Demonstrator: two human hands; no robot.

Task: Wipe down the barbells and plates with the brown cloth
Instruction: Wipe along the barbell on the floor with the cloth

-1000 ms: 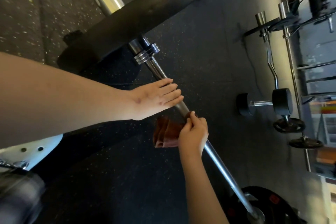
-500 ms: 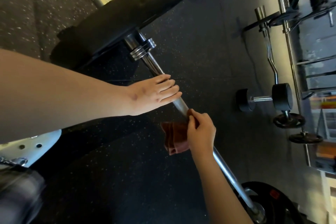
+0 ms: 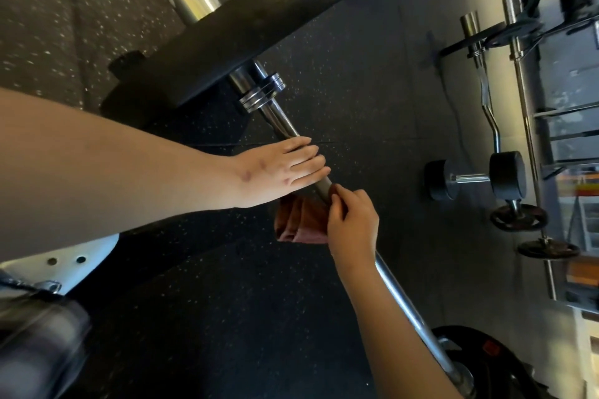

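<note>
Gym floor [image 3: 372,91], right hand [image 3: 353,223] gripping brown cloth [image 3: 298,220]

Left hand [image 3: 285,168] flat, fingers straight, right hand [image 3: 351,223] curled round brown cloth [image 3: 298,220]

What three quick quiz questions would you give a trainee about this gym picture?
1. True or false: the left hand rests on the barbell with straight fingers.
2. Which hand grips the brown cloth against the bar? A) the left hand B) the right hand C) neither
3. Fill in: beyond the bar, a black-headed ____ lies on the floor.

Key: 1 true; 2 B; 3 dumbbell.
</note>
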